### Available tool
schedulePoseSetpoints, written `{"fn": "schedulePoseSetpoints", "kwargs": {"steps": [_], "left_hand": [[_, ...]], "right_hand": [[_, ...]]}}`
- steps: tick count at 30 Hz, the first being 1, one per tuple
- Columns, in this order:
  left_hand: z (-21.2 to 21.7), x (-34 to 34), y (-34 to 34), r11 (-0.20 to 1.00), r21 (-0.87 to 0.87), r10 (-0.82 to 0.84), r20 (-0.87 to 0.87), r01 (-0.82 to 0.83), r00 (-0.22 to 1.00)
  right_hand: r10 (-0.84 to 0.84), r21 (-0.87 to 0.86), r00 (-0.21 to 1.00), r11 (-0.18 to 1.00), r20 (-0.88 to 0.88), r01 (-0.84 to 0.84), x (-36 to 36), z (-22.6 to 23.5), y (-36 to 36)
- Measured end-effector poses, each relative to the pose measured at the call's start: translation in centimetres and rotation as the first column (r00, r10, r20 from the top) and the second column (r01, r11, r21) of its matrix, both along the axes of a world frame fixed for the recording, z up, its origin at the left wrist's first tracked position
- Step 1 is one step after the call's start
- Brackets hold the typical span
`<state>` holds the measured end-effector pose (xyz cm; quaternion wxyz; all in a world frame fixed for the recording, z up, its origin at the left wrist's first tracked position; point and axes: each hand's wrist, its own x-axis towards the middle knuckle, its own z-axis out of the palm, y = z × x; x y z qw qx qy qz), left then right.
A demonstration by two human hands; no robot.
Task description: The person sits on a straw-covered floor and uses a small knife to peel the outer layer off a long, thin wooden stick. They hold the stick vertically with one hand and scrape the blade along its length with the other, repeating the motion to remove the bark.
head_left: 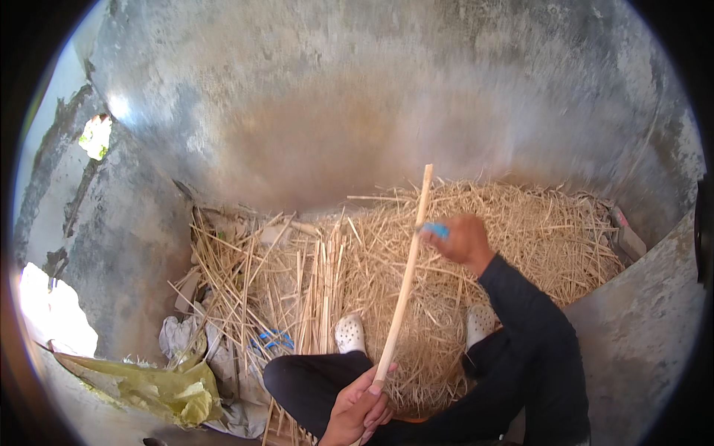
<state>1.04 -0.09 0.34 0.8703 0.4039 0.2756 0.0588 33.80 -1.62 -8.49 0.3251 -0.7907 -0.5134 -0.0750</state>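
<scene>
**Both hands on a pale stick above the straw**

The stick (405, 279) is long, thin and light-coloured. It slants from the lower middle of the picture up toward the wall (387, 97), its top end standing against the grey concrete.

The left hand (362, 412) is closed around the stick's bottom end, fingers wrapped over it. The right hand (462, 239) is farther up the stick, touching it on the right side. It is curled around a small blue tool (436, 230), which meets the stick there; the tool's shape is too blurred to tell.

Behind and under the stick lies the straw (513, 230), a wide loose heap that fills the ground up to the wall. Left of the stick, longer straight stalks (312, 290) lie in a rough bundle, mostly pointing the same way as the stick.

Two white clogs (349, 333) rest on the straw, one just left of the stick and the other to its right. The person's dark trousers are below them, on both sides of the stick's lower end.

Well left of the stick, a crumpled yellow-green sack (175, 390) lies beside pale cloth (178, 338). A bit of blue cord (277, 340) shows among the stalks.
</scene>
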Motion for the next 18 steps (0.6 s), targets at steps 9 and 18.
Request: {"fn": "schedulePoseSetpoints", "kwargs": {"steps": [9, 18], "left_hand": [[-0.7, -0.3, -0.2, 0.99, -0.119, 0.087, 0.125, -0.072, 0.988], [-0.5, -1.2, -2.2, 0.993, -0.119, 0.023, 0.083, -0.013, 0.996]], "right_hand": [[-0.088, 0.095, 0.996, 0.992, 0.027, 0.085, 2.0, 0.1, 0.8], [-0.265, 0.143, 0.964, 0.955, 0.018, 0.26, 7.9, -1.7, -0.2]]}}
